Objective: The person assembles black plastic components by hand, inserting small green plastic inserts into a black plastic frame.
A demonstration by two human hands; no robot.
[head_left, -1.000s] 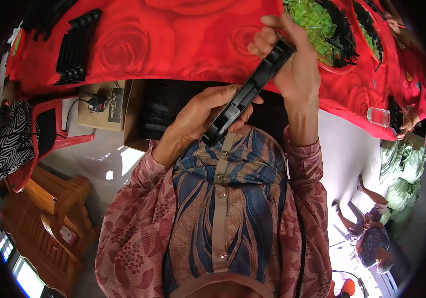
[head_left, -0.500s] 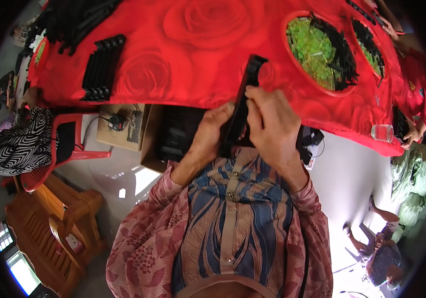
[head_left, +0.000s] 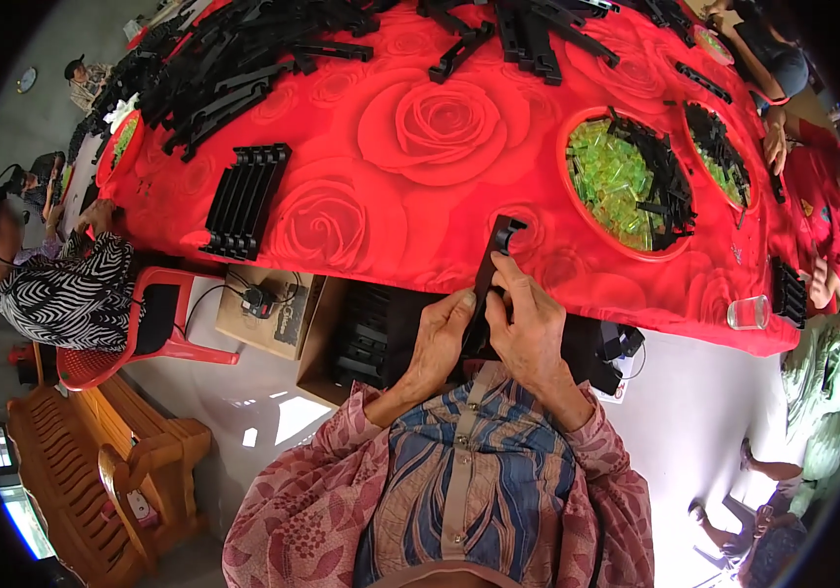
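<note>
Nearby | red bowl (head_left: 650,256) right of held bar (head_left: 488,271) | aligned bars (head_left: 247,201) left

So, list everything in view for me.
Held strip: one, black, both hands
Strip row: about five, black, left
Loose strips: many, black, far side
Large basins: two, orange, right side
Pieces: many, green and black, in basins
Cup: one, clear, right
Tablecloth: one, red, upper half
Chair: one, red, left
Boxes: two, brown, below tablecloth
Bench: one, brown, lower left
People: several, varied, both sides
Left hand: one, bare, on strip
Right hand: one, bare, on strip
</note>
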